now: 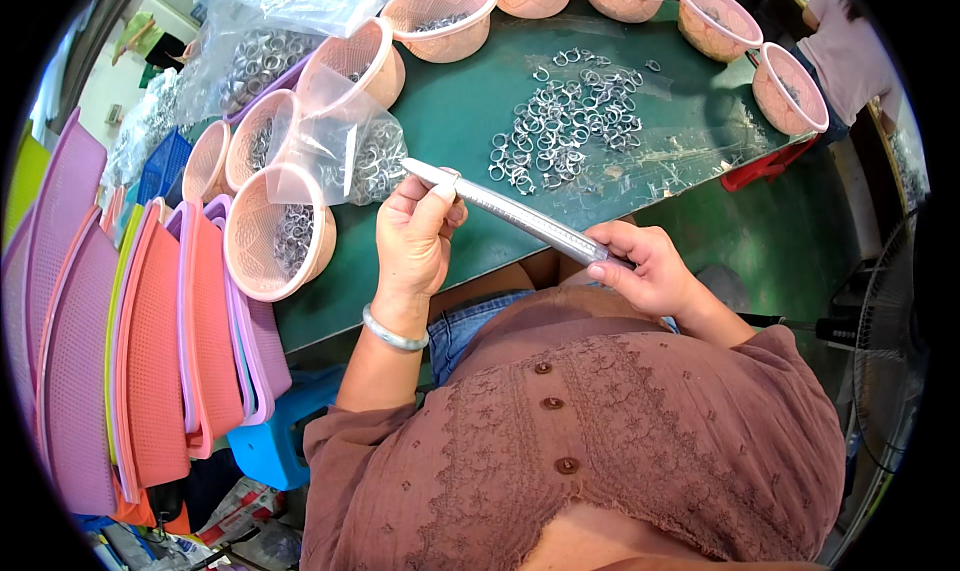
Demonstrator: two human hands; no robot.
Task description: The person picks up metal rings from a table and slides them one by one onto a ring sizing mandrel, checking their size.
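brown blouse (570, 411) nearest, bottom of frame. graduated silver stick (525, 216) mid-frame: right hand (650, 266) wrapped round its thick end, left hand (412, 239) pinching near the thin tip, on what looks like a ring (451, 175). probably partway: rings (293, 241) sit in pink baskets (253, 233) arcing left to upper right; loose ring pile (572, 131) on green table (450, 111), upper centre, seems not yet done.

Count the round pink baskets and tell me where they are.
9 pink baskets: three at the left of the green table, one beyond them, three along the far edge, two toward the right. Some may be hidden by the plastic bags.
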